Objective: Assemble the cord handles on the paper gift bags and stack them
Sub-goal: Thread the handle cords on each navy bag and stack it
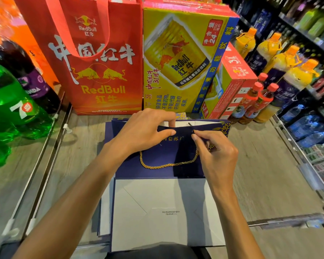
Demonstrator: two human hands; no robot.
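On the shop floor (260,165), left hand (144,131) gripped the bag (168,150) rim, right hand (213,152) pinched the cord (168,164) end at a hole by its fingertips, so I'd guess one handle half threaded, stacking undone.

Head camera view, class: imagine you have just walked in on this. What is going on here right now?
A person is fitting a gold cord handle to a navy paper gift bag lying flat on other flat bags. The left hand grips the bag's top edge, holding its mouth open. The right hand pinches one cord end at a hole near that edge; the rest loops across the bag's front. A red tote and a yellow carton stand behind.
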